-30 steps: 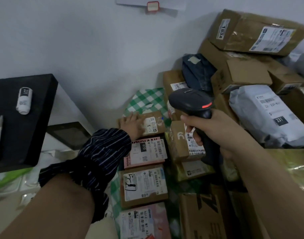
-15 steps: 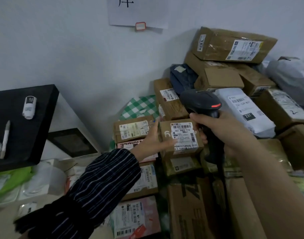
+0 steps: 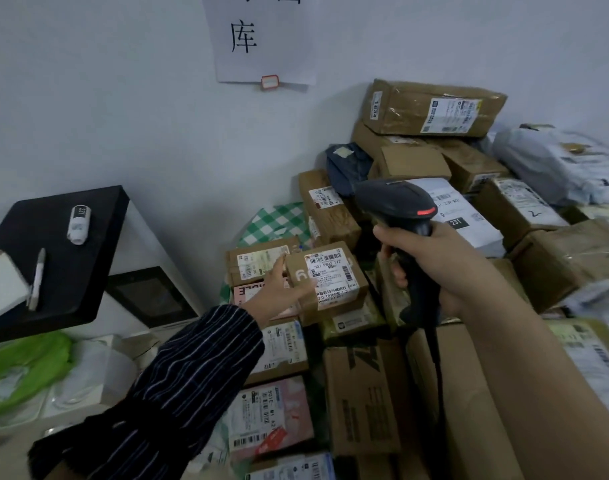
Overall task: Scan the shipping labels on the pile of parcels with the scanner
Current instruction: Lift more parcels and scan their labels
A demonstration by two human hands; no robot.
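A pile of parcels (image 3: 431, 112) fills the corner, mostly brown cardboard boxes, plus grey mailer bags, each with a white shipping label. My left hand (image 3: 284, 289), in a dark striped sleeve, holds a small cardboard parcel (image 3: 330, 282) by its left end, with the thumb across the front. Its white barcode label faces up. My right hand (image 3: 431, 268) grips the handle of the black scanner (image 3: 395, 202). The scanner's head, with a red strip, hangs just right of and above that parcel, over a grey bag marked 231 (image 3: 469, 223).
A black tabletop (image 3: 71, 271) at the left carries a white roll (image 3: 78, 225), a pen (image 3: 37, 278) and a white box (image 3: 0, 285). A green bag (image 3: 22, 362) lies below it. A paper sign (image 3: 261, 36) hangs on the wall. Flat labelled parcels (image 3: 272, 417) lie in front.
My left hand left the farther box and took the small parcel, turning its label upward. The scanner shifted right and up in the frame. The view tilted upward.
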